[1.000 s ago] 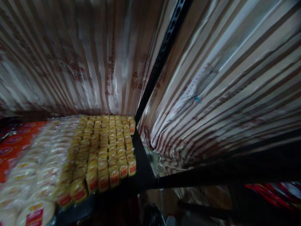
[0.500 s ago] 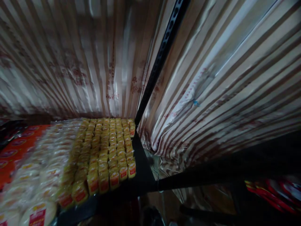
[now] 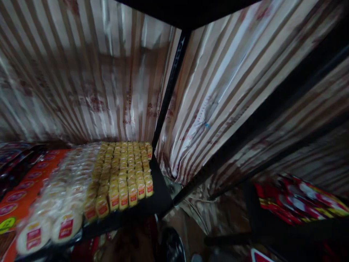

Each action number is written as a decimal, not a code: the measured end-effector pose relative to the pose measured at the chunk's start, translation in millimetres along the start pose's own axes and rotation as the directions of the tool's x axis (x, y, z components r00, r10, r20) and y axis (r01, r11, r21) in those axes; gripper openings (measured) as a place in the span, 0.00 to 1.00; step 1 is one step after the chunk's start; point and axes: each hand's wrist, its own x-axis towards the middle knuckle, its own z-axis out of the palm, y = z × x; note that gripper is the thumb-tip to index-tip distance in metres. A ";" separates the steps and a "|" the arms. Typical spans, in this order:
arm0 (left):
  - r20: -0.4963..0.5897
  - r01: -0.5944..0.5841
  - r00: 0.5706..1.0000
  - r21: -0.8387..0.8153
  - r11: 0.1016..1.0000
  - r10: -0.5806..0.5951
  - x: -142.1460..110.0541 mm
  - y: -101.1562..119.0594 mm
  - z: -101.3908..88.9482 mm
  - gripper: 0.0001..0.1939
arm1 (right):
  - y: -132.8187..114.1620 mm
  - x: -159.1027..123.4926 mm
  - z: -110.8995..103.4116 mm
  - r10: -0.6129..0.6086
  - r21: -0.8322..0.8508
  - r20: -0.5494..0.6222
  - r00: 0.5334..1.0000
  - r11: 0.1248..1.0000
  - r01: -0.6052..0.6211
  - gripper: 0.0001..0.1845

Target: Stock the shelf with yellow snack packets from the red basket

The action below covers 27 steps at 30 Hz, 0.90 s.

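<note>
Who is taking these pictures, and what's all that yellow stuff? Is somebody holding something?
There is no robot here. A person wears one camera on their head, and all the pictures come from it, looking forward and down.

On the left is a black shelf. Small yellow packs stand on it in neat rows; I can't tell what is inside. Beside them are round, pale things in clear wrap with red labels, then something flat and orange. Over on the right lie shiny red packets. Striped sheeting hangs behind.

Neither of the person's hands shows, so I can't tell whether they hold anything.
</note>
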 end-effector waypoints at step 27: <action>-0.008 -0.392 0.920 -0.021 0.920 0.392 -6.7 181.1 -38.7 0.21 | -90.6 -22.1 -83.2 -0.479 -0.245 -0.483 0.733 0.877 0.412 0.21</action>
